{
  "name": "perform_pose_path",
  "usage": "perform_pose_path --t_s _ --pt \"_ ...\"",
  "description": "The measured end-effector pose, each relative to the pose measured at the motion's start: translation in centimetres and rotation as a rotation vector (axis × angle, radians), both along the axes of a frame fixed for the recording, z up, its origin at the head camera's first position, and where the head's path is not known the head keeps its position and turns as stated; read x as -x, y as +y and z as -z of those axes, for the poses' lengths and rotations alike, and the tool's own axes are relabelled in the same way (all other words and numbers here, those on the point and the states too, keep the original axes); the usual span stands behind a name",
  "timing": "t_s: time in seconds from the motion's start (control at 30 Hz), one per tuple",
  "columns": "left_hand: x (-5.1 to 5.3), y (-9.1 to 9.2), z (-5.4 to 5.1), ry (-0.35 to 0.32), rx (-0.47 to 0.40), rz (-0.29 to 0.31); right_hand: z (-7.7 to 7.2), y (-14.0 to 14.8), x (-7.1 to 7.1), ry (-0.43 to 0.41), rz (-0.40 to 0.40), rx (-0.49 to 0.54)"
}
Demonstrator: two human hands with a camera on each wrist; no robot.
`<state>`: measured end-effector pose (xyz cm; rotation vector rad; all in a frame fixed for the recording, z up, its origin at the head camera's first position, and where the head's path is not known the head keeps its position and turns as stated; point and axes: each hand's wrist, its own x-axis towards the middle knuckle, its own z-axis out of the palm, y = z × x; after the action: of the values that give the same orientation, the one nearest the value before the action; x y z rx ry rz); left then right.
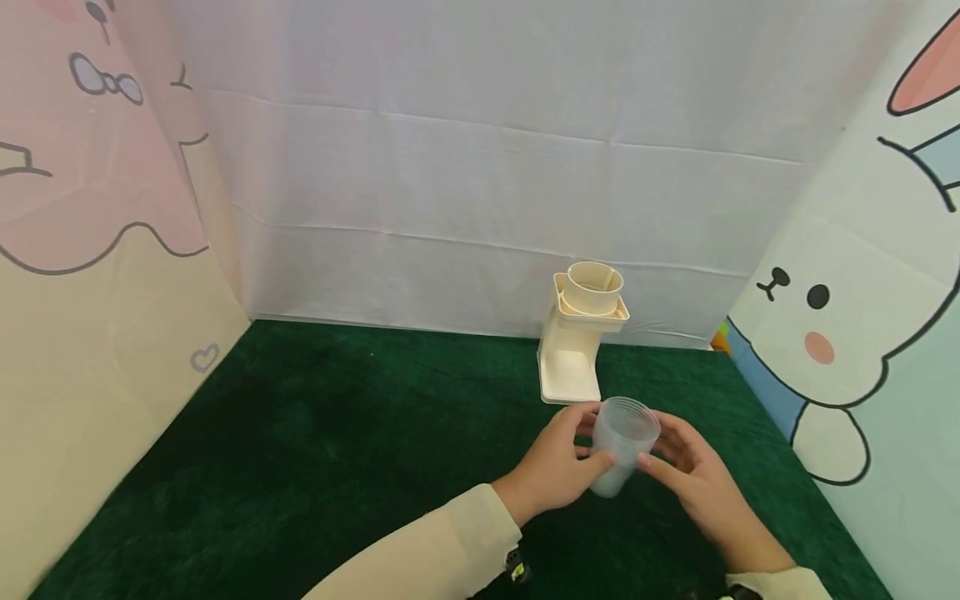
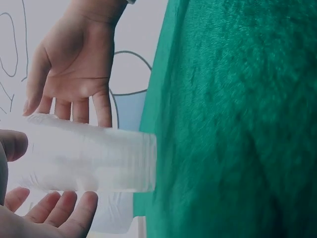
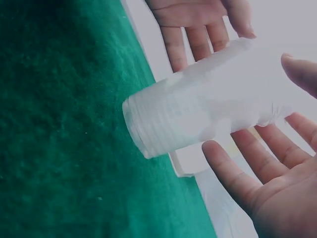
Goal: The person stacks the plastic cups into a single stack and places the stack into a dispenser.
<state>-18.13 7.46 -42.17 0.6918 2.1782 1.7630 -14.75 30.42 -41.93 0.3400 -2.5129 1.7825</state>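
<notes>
A stack of clear plastic cups (image 1: 624,433) stands between both hands, leaning slightly, with its wide mouth upward in the head view. My left hand (image 1: 558,458) holds it from the left, thumb in front and fingers behind. On the opposite side, my right hand (image 1: 693,467) holds it with its thumb near the front and its curved fingers around the right side. Both wrist views show the cups (image 2: 99,153) between the two palms, narrow end toward the green cloth. Whether that end touches the cloth cannot be told. Parts of the fingers are hidden behind the cups (image 3: 183,109).
Just beyond the hands stands a cream plastic stand (image 1: 572,375) with a round ring (image 1: 592,287) on top. Dark green cloth (image 1: 300,467) covers the table. A white curtain (image 1: 450,183) hangs behind, and a rabbit-printed curtain (image 1: 862,333) lines the right side.
</notes>
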Motion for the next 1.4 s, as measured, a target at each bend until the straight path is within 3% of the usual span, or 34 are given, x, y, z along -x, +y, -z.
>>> perform_pose_path --t_s 0.17,0.3,0.47,0.93,1.23,1.4 --pt "0.2 -0.7 -1.2 0.033 0.033 0.015 -1.9 -0.5 0.0 0.005 -0.049 -0.067" --pt "0.5 -1.6 -2.5 0.086 0.09 0.027 -3.3 -1.3 0.3 0.026 -0.014 -0.158" --pt "1.3 -2.6 -4.1 0.154 0.161 0.053 -4.5 -2.3 1.0 0.02 0.014 -0.185" --pt "5.8 -3.5 -9.0 0.262 0.208 0.068 -9.5 -3.5 4.7 0.084 0.011 -0.237" --pt "8.2 -2.8 -11.9 0.231 0.203 0.029 -11.7 -3.6 7.0 0.098 0.045 -0.22" --pt "9.4 -2.7 -13.6 0.289 0.185 0.001 -13.0 -4.0 8.5 0.141 0.034 -0.178"
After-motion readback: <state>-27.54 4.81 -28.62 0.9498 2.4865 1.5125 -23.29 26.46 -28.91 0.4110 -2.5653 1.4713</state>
